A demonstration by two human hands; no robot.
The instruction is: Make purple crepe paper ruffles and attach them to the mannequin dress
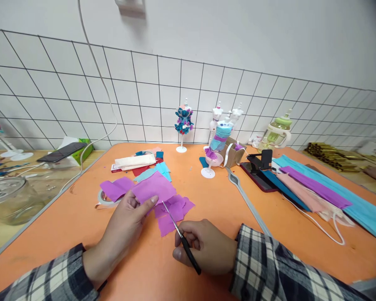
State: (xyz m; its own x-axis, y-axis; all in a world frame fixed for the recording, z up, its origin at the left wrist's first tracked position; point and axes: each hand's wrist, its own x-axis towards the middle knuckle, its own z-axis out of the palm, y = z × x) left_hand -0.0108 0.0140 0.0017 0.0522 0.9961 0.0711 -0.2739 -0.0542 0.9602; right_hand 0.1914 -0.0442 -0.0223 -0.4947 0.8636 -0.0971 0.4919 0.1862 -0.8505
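My left hand (125, 217) pinches a purple sheet of crepe paper (155, 186) between thumb and fingers, raised over the table. Black-handled scissors (187, 248), seen edge-on, are in my right hand (207, 246). Their thin silver blades point up and left, and the tip lies by the lower edge of the held sheet; whether it touches is hard to tell. Several loose purple paper pieces (172, 213) lie beneath and behind the blades. Left of the sheet, another purple piece (117, 188) rests over a roll of tape (103, 198).
Blue and red scraps (158, 169) lie behind a cream paper strip (135, 161). Small dress-form stands (181, 149) with paper decorations are at the back. A phone (258, 177) and folded coloured paper (316, 184) lie right; a glass jar (12, 200) stands left.
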